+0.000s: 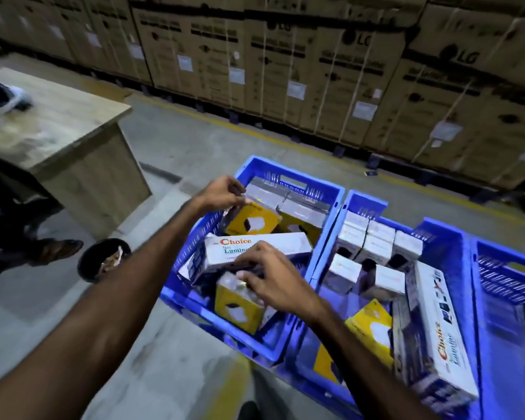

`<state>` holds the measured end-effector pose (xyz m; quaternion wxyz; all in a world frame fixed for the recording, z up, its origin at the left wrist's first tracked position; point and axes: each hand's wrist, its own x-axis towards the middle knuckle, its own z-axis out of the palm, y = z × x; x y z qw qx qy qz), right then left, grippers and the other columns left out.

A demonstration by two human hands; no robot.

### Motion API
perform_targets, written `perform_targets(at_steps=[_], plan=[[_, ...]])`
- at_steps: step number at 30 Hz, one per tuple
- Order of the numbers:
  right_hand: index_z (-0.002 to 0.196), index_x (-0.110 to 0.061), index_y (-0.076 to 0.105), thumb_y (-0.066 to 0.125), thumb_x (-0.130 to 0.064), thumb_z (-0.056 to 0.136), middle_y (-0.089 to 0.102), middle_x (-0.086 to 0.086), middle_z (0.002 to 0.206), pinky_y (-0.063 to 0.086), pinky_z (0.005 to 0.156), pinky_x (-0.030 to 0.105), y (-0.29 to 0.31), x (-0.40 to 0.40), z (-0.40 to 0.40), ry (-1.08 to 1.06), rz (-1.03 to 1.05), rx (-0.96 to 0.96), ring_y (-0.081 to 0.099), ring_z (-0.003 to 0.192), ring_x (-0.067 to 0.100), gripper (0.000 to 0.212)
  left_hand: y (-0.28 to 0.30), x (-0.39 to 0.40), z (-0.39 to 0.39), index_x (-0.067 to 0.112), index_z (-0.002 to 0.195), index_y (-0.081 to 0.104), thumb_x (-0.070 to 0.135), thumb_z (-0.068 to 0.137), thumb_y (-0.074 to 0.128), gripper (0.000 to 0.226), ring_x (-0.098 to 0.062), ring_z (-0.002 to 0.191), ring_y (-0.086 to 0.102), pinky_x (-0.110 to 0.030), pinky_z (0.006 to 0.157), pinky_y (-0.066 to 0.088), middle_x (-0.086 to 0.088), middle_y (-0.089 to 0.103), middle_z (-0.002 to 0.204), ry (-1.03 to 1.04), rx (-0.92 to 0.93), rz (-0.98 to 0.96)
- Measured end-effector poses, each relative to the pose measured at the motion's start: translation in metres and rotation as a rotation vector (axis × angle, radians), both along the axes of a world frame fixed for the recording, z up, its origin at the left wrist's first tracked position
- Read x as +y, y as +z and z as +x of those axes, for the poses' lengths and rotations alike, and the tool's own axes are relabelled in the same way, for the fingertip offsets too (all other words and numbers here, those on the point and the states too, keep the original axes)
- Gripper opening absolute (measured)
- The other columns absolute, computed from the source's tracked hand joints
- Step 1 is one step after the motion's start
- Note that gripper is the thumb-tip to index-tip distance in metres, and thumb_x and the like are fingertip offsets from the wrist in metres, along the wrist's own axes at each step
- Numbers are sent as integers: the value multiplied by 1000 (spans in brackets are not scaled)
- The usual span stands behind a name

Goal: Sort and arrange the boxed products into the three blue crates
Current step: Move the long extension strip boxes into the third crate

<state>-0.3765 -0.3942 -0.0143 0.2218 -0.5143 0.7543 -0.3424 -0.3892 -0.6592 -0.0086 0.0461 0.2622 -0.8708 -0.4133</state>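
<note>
Two "Choice" boxes (256,251) lie in blue crates (331,189).

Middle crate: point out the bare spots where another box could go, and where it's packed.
In the middle crate, bare floor shows near the front, between the yellow box and the crate's left wall. A smaller gap sits between the white boxes and the long Choice box. The far end is packed tight.

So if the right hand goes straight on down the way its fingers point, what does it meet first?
Probably the yellow box right under the right hand in the left crate; the fingertips look already on its top, though depth is unclear.
</note>
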Motion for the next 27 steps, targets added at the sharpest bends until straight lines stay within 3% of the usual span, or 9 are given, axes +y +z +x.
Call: perform_targets(at_steps=[6, 9, 10, 13, 16, 18, 22, 25, 27], plan=[[98, -24, 75, 65, -29, 92, 69, -8, 97, 51, 92, 38, -14, 37, -39, -262, -30, 48, 64, 96, 10, 13, 2, 21, 33, 21, 109, 75, 23, 86, 83, 24, -11, 98, 66, -26, 87, 54, 7, 73, 105, 71, 165, -96], [98, -23, 76, 67, -27, 92, 73, -6, 96, 55, 89, 39, -24, 55, -55, -356, -19, 2, 68, 93, 11, 11, 8, 44, 72, 23, 106, 75, 21, 88, 82, 20, -3, 96, 65, -12, 69, 52, 6, 71, 106, 110, 255, -61], [100, -23, 76, 69, -23, 94, 73, -5, 98, 55, 88, 36, -26, 59, -59, -381, -6, -12, 68, 93, 9, 9, 5, 49, 84, 22, 109, 75, 22, 87, 83, 23, -4, 96, 65, -11, 71, 51, 5, 70, 108, 115, 261, -74], [102, -25, 75, 71, -18, 96, 73, -6, 100, 50, 83, 21, -33, 70, -62, -427, 9, -45, 66, 91, -2, 10, -7, 58, 119, 25, 118, 74, 32, 83, 85, 37, -10, 104, 65, -28, 90, 52, 9, 69, 116, 101, 193, -146], [104, -23, 75, 69, -18, 97, 72, -6, 102, 43, 78, 9, -37, 72, -57, -433, 5, -69, 65, 92, -3, 10, -17, 71, 146, 28, 123, 71, 29, 78, 89, 49, -4, 108, 59, -31, 95, 49, 14, 63, 117, 96, 193, -164], [105, -23, 74, 68, -18, 98, 72, -8, 101, 46, 81, 12, -38, 69, -50, -420, -7, -86, 65, 95, 0, 10, -25, 77, 158, 31, 132, 65, 27, 74, 91, 64, 0, 111, 52, -31, 99, 45, 14, 59, 120, 83, 182, -169], [104, -20, 75, 70, -18, 97, 74, -6, 100, 50, 83, 18, -37, 59, -37, -415, -33, -109, 68, 93, 2, 10, -42, 74, 166, 28, 151, 45, 31, 65, 94, 100, -10, 133, 51, -32, 112, 41, 9, 55, 147, 65, 104, -109], [110, -18, 75, 68, -21, 99, 74, -6, 101, 53, 84, 23, -37, 59, -28, -405, -37, -131, 68, 95, 6, 13, -43, 77, 165, 30, 141, 55, 17, 69, 92, 82, -5, 122, 59, -35, 107, 49, 18, 62, 134, 108, 173, -66], [110, -20, 74, 67, -22, 100, 73, -8, 102, 53, 85, 26, -35, 60, -23, -407, -34, -138, 67, 97, 6, 13, -41, 78, 166, 38, 132, 59, 23, 70, 93, 72, -2, 114, 62, -38, 101, 53, 22, 66, 124, 135, 240, -72]])
